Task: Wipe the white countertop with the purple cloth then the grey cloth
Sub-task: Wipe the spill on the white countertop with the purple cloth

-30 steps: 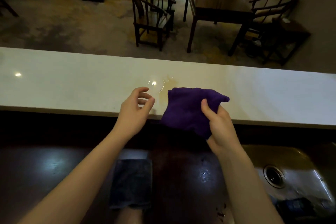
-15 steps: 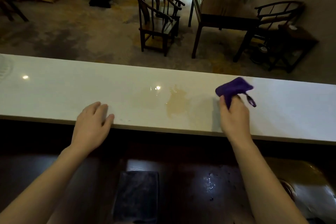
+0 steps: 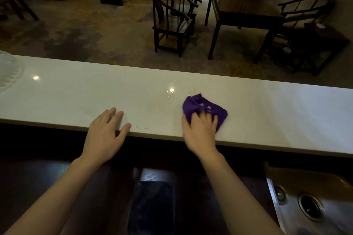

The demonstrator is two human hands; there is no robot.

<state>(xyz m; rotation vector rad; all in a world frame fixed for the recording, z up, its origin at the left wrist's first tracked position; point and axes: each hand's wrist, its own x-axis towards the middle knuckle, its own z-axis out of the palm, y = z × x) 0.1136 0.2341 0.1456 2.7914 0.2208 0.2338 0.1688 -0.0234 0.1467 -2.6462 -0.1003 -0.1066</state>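
The purple cloth (image 3: 193,106) lies bunched on the white countertop (image 3: 76,93), just right of its middle, over a yellowish wet stain. My right hand (image 3: 200,129) presses down on the cloth and grips it. Flat on the countertop's near edge, to the left, rests my left hand (image 3: 108,129) with fingers spread and nothing in it. The grey cloth (image 3: 151,206) lies folded on the dark lower counter between my forearms.
A steel sink (image 3: 313,208) with a drain sits at the lower right. A clear ribbed glass dish (image 3: 7,70) stands at the countertop's far left. Beyond the countertop are wooden chairs (image 3: 172,19) and a dark table (image 3: 242,5).
My right hand has brought the purple cloth leftward from the right of the stain onto it and spread it flat. My left hand stays on the near edge.
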